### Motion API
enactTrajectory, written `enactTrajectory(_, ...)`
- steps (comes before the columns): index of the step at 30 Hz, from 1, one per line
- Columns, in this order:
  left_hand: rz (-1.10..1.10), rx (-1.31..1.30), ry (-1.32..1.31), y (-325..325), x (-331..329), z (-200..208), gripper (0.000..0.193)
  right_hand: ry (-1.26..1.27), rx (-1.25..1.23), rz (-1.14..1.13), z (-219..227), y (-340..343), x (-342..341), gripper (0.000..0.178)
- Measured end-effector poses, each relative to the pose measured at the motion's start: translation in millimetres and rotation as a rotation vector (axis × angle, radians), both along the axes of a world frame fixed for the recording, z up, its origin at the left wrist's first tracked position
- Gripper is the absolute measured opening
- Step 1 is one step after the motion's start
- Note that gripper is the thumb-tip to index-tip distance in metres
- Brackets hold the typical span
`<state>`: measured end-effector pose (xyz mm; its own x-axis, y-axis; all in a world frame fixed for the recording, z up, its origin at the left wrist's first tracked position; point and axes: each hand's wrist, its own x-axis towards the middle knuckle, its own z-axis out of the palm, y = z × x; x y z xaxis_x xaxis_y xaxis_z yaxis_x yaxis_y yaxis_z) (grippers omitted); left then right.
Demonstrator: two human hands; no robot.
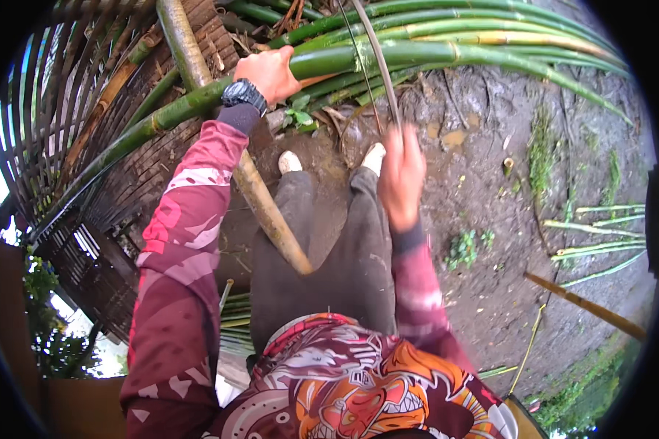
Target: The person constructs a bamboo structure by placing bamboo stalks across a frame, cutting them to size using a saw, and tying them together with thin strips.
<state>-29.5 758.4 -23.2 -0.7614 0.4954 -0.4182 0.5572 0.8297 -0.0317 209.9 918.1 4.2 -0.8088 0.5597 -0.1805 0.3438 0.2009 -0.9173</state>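
Here, a long green bamboo pole [388, 55] runs across the upper part of the view, from the woven bamboo wall at the left out over the muddy ground to the right. Left hand [271, 72] sits on top of it, fingers wrapped around the stem, a black wristwatch [243, 94] on that wrist just above a maroon patterned sleeve [187, 241].

Right hand [401, 175] is raised over the ground in front of the legs, motion-blurred; fingers look closed around the lower end of a thin curved bamboo strip [377, 62] that rises past the green pole toward the top edge. Grip itself is too smeared to read finely.

More green bamboo poles [490, 29] lie bundled just behind the held one, fanning to the upper right. A brown, dry bamboo pole [260, 197] slants down from the top left, passing under the left forearm and ending beside the left leg. Dark trousers [344, 256] and two pale shoes [291, 162] stand on wet mud [483, 190].

Left side: a woven bamboo lattice panel [58, 124]. Right edge: loose split green strips [600, 249] on the ground, and another brown stick [586, 306] angled toward the lower right. Small weeds [465, 249] dot the mud.
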Motion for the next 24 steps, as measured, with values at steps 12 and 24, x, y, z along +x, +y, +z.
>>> enactTrajectory(12,-0.107,0.005,0.05,-6.3,5.1,-8.2,0.045,0.162,0.014,-0.055,-40.9,3.3,-73.6,0.019)
enactTrajectory(24,-0.119,0.167,0.32,-23.7,15.6,-24.8,0.044,-0.082,-0.116,0.004,18.1,-3.5,86.4,0.025)
